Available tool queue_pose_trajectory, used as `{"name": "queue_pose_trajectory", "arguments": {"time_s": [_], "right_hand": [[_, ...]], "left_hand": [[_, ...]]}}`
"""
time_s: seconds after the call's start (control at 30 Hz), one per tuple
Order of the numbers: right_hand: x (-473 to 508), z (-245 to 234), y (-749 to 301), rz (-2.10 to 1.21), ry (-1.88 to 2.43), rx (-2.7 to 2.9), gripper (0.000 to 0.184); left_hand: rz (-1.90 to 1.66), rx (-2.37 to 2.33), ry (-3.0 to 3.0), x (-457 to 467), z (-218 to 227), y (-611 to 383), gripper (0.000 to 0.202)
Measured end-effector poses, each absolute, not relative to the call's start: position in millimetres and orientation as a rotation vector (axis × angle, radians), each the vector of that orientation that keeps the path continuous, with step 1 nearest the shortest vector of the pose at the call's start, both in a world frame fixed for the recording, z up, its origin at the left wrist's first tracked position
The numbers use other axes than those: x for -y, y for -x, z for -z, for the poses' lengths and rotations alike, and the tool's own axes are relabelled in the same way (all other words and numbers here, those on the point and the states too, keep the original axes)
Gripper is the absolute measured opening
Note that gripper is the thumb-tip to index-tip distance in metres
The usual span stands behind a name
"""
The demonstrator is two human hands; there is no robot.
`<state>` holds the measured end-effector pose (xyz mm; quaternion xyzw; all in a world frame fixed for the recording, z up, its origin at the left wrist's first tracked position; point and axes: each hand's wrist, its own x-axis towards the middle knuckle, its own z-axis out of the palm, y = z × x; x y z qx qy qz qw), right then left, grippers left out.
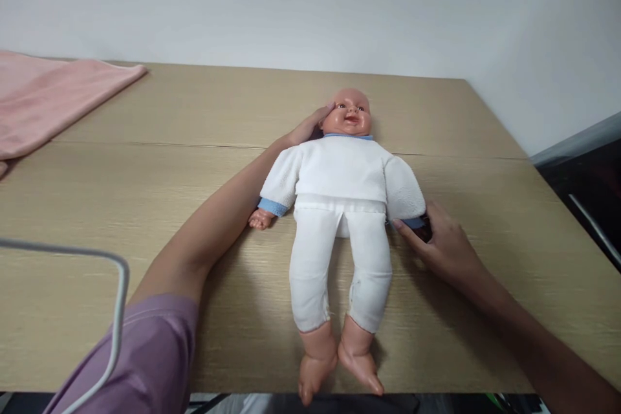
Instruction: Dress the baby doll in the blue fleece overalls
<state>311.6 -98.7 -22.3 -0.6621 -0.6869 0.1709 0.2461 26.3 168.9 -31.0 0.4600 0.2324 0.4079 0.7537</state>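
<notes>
A baby doll (pixel 342 171) in a white top and white trousers with blue cuffs lies on its back on the wooden table (pixel 145 162), head away from me, bare feet at the near edge. My left hand (pixel 305 129) reaches under the side of the doll's head, its fingers cupped against the head. At the doll's other arm, my right hand (pixel 439 242) has its fingers closed round the blue cuff and hidden doll hand.
A pink cloth (pixel 43 100) lies at the table's far left corner. A white cable (pixel 114 310) loops in at the near left. A dark piece of furniture (pixel 587 187) stands beyond the table's right edge. A white wall runs behind.
</notes>
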Motion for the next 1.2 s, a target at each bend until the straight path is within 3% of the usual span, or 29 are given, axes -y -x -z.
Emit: {"name": "queue_pose_trajectory", "arguments": {"time_s": [1.2], "right_hand": [[99.1,24.2,-312.0,-0.475,1.799,1.876,0.048]], "left_hand": [[-0.882,-0.525,-1.016,-166.5,30.9,-27.9,0.058]]}}
